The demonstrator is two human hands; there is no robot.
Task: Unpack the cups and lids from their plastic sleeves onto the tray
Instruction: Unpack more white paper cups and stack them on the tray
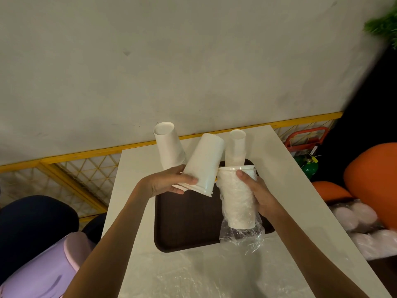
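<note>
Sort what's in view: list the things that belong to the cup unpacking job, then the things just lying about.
Job: left hand holding pulled-out cups; right hand holding sleeved cup stack; upturned stacks; brown tray; packs at right.

Lying about: orange seats, green bottle, purple object, yellow fence.

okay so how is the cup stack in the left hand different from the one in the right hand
The left hand holds a bare cup stack, tilted with its base up and away. The right hand holds a cup stack with its mouth up, still partly wrapped in its plastic sleeve, which hangs crumpled below it. The left stack is clear of any wrapping. Both are white, both held above the brown tray.
</note>
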